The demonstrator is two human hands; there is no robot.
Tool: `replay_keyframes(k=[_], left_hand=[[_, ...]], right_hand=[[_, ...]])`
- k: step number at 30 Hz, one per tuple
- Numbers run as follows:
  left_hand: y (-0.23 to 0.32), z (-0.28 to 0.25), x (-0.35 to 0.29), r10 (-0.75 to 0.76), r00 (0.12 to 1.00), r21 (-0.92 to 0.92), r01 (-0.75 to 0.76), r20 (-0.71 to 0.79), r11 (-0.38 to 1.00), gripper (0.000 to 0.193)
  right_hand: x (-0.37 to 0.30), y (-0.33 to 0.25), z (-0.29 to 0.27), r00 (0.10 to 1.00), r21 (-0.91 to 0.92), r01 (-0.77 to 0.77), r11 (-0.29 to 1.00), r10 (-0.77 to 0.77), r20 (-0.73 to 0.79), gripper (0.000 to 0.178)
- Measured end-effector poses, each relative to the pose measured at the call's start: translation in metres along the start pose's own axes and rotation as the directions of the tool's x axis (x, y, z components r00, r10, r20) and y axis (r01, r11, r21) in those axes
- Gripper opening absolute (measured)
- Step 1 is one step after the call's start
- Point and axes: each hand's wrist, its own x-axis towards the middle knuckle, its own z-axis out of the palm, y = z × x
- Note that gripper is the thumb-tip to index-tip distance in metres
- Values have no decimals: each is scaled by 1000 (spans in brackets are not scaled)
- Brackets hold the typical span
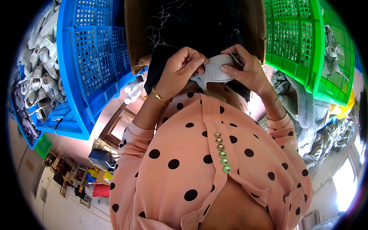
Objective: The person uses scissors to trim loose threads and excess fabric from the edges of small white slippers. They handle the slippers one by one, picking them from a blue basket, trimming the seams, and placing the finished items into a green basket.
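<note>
A pale grey-white shoe upper [217, 76] is held up between my two hands, just above the lap. My left hand [182, 69] pinches its left edge with thumb and bent fingers. On the opposite side my right hand [247, 71] grips it, the thumb lying over the near face. A thin dark thing shows beside the right forefinger, too small and covered to name. Underneath spreads a black cloth [195, 27] with loose white threads [157, 32] on it.
Brown cardboard [136, 34] flanks the cloth. At left stands a blue plastic crate [82, 76], with many pale shoes [44, 76] heaped beyond it. A green crate [295, 46] is at right, grey pieces [332, 50] behind its wall. Grey fabric bundles [299, 101] lie below.
</note>
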Motion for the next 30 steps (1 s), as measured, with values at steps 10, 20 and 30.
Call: replay_keyframes(k=[10,20,30], left_hand=[[12,-18,-5,54,986,600,-140,159,788,9],[26,-34,0,-117,973,601,-29,201,799,14],[21,-14,11,40,978,15,-44,204,999,27]], right_hand=[[-2,4,3,985,-220,164,962,-174,-25,42],[-4,5,1,992,-215,115,970,-125,-31,42],[-5,5,2,994,-326,83,942,-100,-35,42]])
